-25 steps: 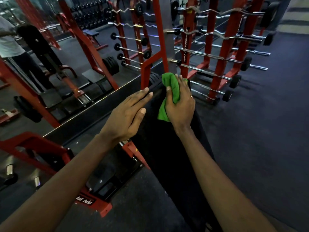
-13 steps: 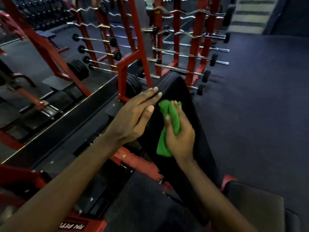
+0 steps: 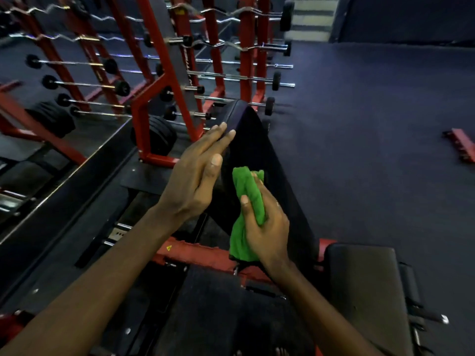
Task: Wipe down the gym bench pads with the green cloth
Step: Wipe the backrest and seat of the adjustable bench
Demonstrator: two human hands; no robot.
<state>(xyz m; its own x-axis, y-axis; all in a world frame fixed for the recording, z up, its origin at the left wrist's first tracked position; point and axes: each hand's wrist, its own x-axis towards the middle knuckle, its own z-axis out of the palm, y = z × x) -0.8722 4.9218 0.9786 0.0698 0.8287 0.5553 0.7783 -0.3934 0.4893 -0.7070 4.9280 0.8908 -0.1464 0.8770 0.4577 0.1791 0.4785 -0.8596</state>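
The black inclined back pad of the gym bench rises at the centre of the head view. My right hand grips the bunched green cloth and holds it against the lower part of that pad. Straight fingers of my left hand rest flat on the pad's left edge, just above and left of the cloth. The black seat pad lies low at the right, apart from both hands.
The bench's red frame runs under the pad. A red barbell rack with several bars stands behind it, beside a mirror at left. Black weight plates sit at the rack's foot. Dark carpet spreads right, with a red part.
My right hand has slid the green cloth down the back pad from its top towards its lower part. My left hand stays on the pad's left edge; the view tilted down.
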